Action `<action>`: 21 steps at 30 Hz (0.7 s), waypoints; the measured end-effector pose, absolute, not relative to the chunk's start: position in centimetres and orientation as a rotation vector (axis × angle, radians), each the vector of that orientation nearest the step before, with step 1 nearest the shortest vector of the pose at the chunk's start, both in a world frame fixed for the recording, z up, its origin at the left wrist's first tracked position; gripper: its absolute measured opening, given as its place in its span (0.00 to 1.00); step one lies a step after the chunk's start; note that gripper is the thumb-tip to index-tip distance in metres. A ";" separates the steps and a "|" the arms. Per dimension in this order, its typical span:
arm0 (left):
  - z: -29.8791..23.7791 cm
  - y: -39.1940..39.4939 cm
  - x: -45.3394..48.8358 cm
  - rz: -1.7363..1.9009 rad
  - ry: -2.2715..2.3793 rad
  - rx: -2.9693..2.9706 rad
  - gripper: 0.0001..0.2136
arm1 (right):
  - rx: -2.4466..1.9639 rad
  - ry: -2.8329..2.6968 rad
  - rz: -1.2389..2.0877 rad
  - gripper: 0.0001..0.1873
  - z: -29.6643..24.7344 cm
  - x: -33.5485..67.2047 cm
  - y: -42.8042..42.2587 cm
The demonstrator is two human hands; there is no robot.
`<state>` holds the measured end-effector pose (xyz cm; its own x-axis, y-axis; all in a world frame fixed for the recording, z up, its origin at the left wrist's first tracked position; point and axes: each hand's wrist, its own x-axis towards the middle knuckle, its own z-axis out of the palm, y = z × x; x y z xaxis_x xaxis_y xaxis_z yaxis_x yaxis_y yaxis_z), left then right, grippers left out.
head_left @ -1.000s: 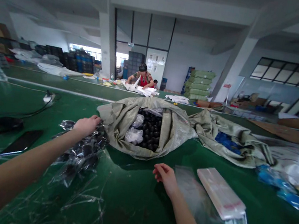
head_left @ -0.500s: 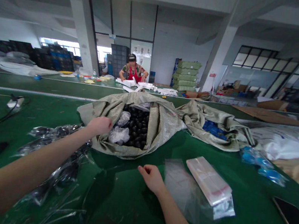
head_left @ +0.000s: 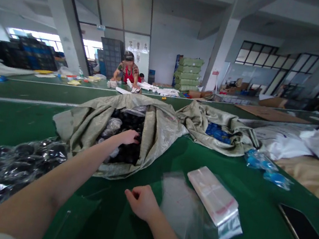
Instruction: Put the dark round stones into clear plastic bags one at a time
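Note:
My left hand reaches into an open woven sack, its fingers down among dark rounded pieces. The fingertips are hidden there, so whether they grip a piece does not show. Crumpled clear plastic lies inside the sack beside my wrist. Over the green table, my right hand is curled closed with nothing visible in it. To its right are loose clear bags and a thick stack of clear plastic bags. Bagged black pieces lie in a pile left of my left forearm.
A second sack holds blue pieces. Bagged blue pieces lie right of it, near white sacks. A phone rests at the right. Across the table a person handles white material.
My left hand has moved from the sack's left edge into its middle, down among the dark pieces. My right hand stays curled over the table. The view has turned to the right.

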<state>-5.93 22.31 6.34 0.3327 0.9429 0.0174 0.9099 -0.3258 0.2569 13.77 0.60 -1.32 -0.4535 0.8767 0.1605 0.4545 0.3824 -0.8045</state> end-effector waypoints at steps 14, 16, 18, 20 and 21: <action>8.1 6.4 -5.3 0.527 1.535 2.323 0.18 | -1.078 -1.664 1.181 0.31 -0.8 13.6 1.3; 6.5 2.9 -4.8 0.471 1.470 2.281 0.17 | -1.068 -1.389 1.258 0.32 0.8 14.6 2.0; 4.8 0.6 -4.3 0.402 1.476 2.271 0.16 | -1.077 -1.200 1.203 0.32 3.0 16.5 3.0; 3.5 -0.7 -4.0 0.332 1.513 2.303 0.17 | -1.164 -1.136 1.027 0.30 5.1 19.0 4.0; 3.1 -1.1 -3.9 0.305 1.538 2.321 0.18 | -1.260 -1.180 0.894 0.29 5.8 20.3 4.4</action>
